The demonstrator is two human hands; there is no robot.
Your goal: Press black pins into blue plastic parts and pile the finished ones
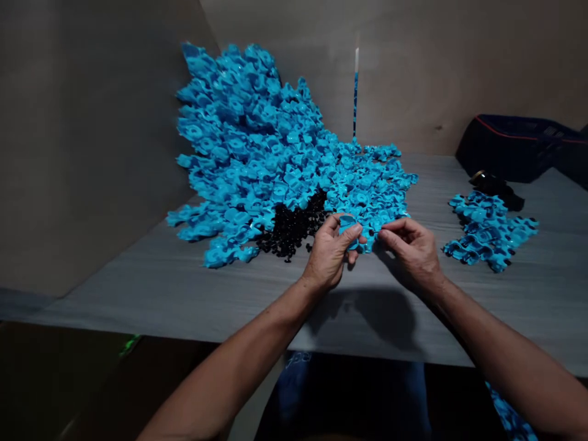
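My left hand (331, 250) is closed on a blue plastic piece (348, 225), pinched between thumb and fingers. Just to its right, my right hand (411, 250) has thumb and forefinger pressed together on a small black part (373, 233), whose exact shape I cannot make out. Behind both hands rises a large heap of similar blue pieces (257, 135). A pile of small black parts (298, 226) lies at the heap's front edge, left of my left hand.
At the right lies a smaller group of blue pieces with black parts on them (491, 229). Behind it are a dark object (498, 188) and a dark blue case with red trim (514, 147). Wooden panels (404, 73) stand at the back and left. The table's front edge is near my forearms.
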